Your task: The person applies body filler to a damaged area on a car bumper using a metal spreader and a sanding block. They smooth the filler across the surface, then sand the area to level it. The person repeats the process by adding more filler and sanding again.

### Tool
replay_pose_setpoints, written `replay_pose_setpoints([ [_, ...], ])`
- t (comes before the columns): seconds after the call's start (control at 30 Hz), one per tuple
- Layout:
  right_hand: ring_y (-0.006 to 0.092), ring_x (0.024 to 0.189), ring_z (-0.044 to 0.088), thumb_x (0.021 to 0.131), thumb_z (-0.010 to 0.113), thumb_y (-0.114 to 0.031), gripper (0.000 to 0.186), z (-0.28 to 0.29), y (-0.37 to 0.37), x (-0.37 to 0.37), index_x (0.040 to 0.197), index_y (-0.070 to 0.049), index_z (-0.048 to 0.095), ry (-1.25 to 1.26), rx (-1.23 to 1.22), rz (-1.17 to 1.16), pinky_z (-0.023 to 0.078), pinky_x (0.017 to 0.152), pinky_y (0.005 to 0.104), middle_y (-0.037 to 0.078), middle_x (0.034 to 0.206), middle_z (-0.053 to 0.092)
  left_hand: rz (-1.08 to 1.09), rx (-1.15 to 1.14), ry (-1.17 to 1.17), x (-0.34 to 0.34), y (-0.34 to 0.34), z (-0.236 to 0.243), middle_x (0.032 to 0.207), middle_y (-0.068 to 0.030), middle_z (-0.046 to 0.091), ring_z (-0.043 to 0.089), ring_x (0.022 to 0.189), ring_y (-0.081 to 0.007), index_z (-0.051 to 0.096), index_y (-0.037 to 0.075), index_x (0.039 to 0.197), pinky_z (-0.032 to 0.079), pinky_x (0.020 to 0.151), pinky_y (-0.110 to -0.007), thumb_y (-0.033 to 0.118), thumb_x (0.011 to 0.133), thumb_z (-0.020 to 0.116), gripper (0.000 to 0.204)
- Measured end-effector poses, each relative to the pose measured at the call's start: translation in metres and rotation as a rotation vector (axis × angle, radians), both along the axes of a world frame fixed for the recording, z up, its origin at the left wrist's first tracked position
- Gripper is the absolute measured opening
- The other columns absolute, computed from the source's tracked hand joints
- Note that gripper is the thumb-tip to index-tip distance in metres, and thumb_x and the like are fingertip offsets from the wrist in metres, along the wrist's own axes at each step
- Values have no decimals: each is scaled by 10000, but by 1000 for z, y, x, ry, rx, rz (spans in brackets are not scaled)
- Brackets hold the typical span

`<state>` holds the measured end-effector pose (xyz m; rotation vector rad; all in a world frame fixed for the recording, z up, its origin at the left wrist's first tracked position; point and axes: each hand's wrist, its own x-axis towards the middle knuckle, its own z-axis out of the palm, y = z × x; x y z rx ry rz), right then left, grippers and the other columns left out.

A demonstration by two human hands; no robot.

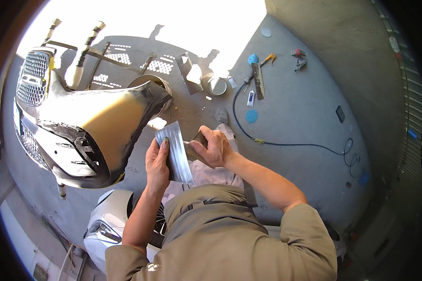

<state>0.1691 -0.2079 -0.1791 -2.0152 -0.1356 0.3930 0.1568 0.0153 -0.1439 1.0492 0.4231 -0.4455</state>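
My left hand [156, 165] grips a flat, shiny metal plate [178, 157] by its left edge, thumb lying on its face. The plate is tilted in front of my waist. Just right of it, my right hand [219, 149] is closed around a dark, flat spreader-like piece [201, 159]; my fingers partly cover it. A small pale bit shows between this piece and the plate, too small to make out. To the left stands a car bumper [109, 119] with a yellowish patch, dark edges and a mesh grille [34, 75].
The bumper rests on a stand with wrapped posts [82, 63]. Ahead on the floor are an open tin [216, 86], a tube [251, 98], blue sanding discs [251, 116] and a long sanding block [258, 81]. A black hose [290, 144] runs rightward. A white car [110, 208] stands close at lower left.
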Motion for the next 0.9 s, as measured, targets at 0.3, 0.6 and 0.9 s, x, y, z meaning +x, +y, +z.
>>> replay_pose_setpoints([
  [0.3, 409, 613, 595, 1062, 558, -634, 655, -102, -161, 38, 821, -28, 494, 200, 149, -272, 459, 588, 456, 197, 655, 587, -240, 6, 72, 51, -180, -116, 1188, -37, 712, 642, 1013, -69, 601, -20, 1321, 527, 929, -247, 159, 1153, 565, 248],
  [0.6, 229, 717, 482, 1133, 544, -471, 558, -342, -331, -13, 856, 13, 517, 392, -333, -475, 444, 686, 430, 144, 732, 540, -618, 704, -285, 120, -194, -354, 1102, -288, 740, 741, 932, -465, 254, 79, 1638, 583, 830, -523, 5, 993, 631, 751],
  [0.9, 216, 899, 726, 1090, 659, -247, 287, -501, -352, -91, 1138, 36, 675, 585, -24, -232, 562, 808, 416, 195, 972, 753, -1095, 1465, -1066, 173, -260, -635, 1723, -27, 363, 309, 1601, -372, 664, 58, 1458, 240, 1265, -712, 394, 1096, 526, 512],
])
